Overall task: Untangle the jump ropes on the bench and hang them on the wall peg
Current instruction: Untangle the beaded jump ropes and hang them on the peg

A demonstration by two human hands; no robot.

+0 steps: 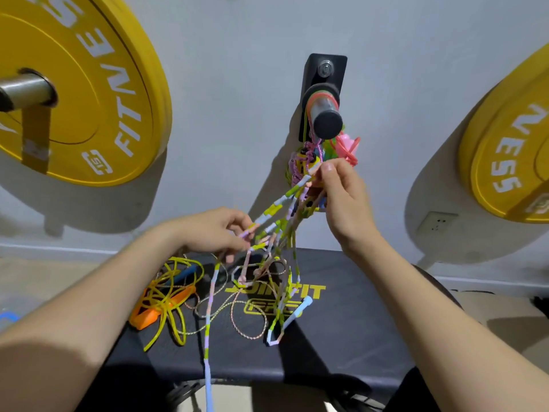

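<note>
While both hands pinch the beaded rope point(276, 209), it slants up from the left hand point(217, 230) to the right hand point(341, 197), nearer the peg point(325, 114) above; its loops hang down to the table point(350, 346).

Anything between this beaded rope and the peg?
Nothing blocks the front end of the wall peg. Already hung ropes loop its base and bunch above the right hand. Lower loops of the beaded rope look tangled with a braided cord on the bench.
</note>
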